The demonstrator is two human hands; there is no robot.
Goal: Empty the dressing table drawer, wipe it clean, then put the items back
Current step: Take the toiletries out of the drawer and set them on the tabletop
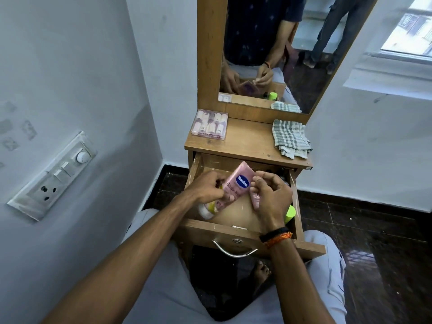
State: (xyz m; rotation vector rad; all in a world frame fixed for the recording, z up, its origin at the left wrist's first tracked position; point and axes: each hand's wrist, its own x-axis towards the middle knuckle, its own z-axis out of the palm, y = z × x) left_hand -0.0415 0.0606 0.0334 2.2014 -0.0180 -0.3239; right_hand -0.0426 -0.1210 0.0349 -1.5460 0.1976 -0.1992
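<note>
The wooden drawer [254, 237] of the dressing table is pulled out in front of me. Over it, my left hand [207, 187] grips a pink lotion tube [236, 183] with a blue oval logo. A white bottle with a yellow-green part [207, 210] shows just below that hand. My right hand [272, 195] is closed on a smaller pink tube [254, 198]. A bright green cap [289, 213] peeks out at the drawer's right side behind my right wrist. Darker items lie at the drawer's back right, mostly hidden.
On the table top [247, 139] lie a clear box of small bottles [209, 124] at the left and a checked cloth [291, 139] at the right. A mirror [268, 50] rises behind. A switchboard [53, 176] is on the left wall. My knees flank the drawer.
</note>
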